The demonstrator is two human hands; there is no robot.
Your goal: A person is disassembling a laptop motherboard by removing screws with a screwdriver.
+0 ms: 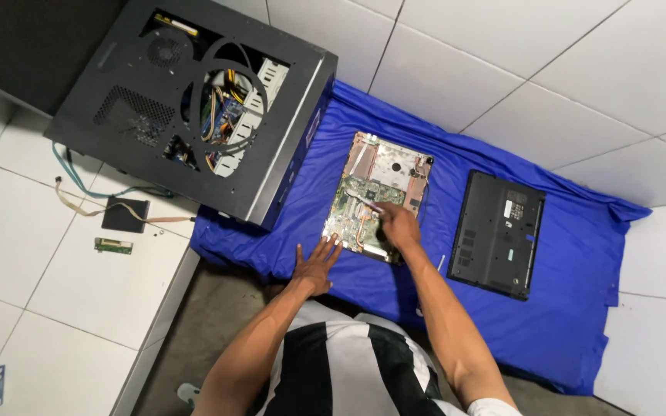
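An opened laptop base (371,181) with its green circuit board and copper heat pipes exposed lies on a blue cloth (572,308). My right hand (397,223) rests on the board's near part, fingers pointing at the middle of the board; whether it holds a small tool I cannot tell. My left hand (316,262) lies flat on the cloth with fingers spread, its fingertips touching the laptop base's near left corner. A black laptop bottom cover (499,235) lies on the cloth to the right, apart from both hands.
A black desktop computer case (125,100) lies on its side at the left, partly on the cloth, cables showing through its holes. On the white tiled floor (79,293) are a small black box (125,213) with a ribbon cable and a small green board (112,246).
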